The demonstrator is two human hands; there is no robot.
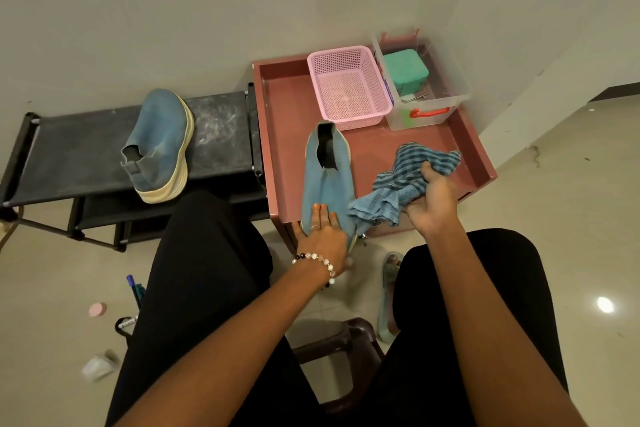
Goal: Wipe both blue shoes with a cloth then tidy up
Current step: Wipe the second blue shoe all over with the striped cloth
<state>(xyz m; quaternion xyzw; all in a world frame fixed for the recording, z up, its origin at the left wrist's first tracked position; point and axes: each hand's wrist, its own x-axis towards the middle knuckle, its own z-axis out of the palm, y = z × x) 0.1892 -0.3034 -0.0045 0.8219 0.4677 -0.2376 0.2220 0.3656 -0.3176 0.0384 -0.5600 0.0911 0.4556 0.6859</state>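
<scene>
One blue shoe lies on the pink cabinet top, toe toward me. My left hand rests on its toe with fingers straight over the fabric. A second blue shoe with a cream sole stands on the black shoe rack to the left. My right hand grips a blue striped cloth, bunched just right of the first shoe and resting on the cabinet top.
A pink mesh basket and a clear plastic box holding a green case sit at the back of the cabinet top. A dark stool is under me. A sandal and small items lie on the tiled floor.
</scene>
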